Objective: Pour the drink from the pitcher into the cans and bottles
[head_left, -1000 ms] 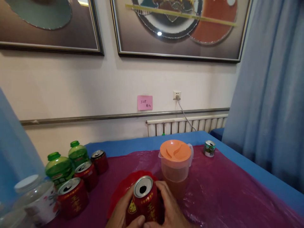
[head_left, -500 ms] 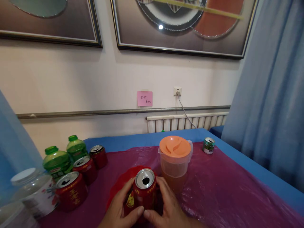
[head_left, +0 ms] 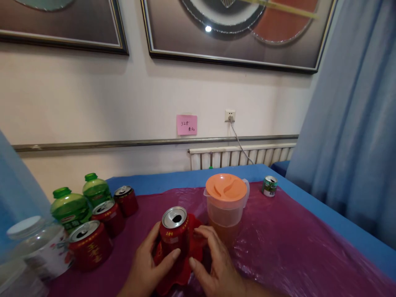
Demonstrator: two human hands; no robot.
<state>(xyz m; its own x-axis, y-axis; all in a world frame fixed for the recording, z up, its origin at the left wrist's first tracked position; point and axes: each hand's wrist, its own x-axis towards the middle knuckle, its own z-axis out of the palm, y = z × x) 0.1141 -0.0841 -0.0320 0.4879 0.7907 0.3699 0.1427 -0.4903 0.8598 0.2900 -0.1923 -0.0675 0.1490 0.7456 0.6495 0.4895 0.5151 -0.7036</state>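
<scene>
Head view, left hand (head_left: 150, 264) holding can (head_left: 175, 236) (red)

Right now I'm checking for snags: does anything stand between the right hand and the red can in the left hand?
Nothing visible does: a gap separates the open right hand from the red can, with the red dish showing below. The pitcher stands beyond the right hand, out of that gap.

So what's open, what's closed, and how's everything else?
Left hand: holding the middle red can
Middle red can: upright, opened
Right hand: open beside that can
Pitcher: orange lid on, partly filled
Two green bottles: capped
Jar: white lid on
Small green can: upright, opened
Three other red cans: upright
Plug: in socket
</scene>
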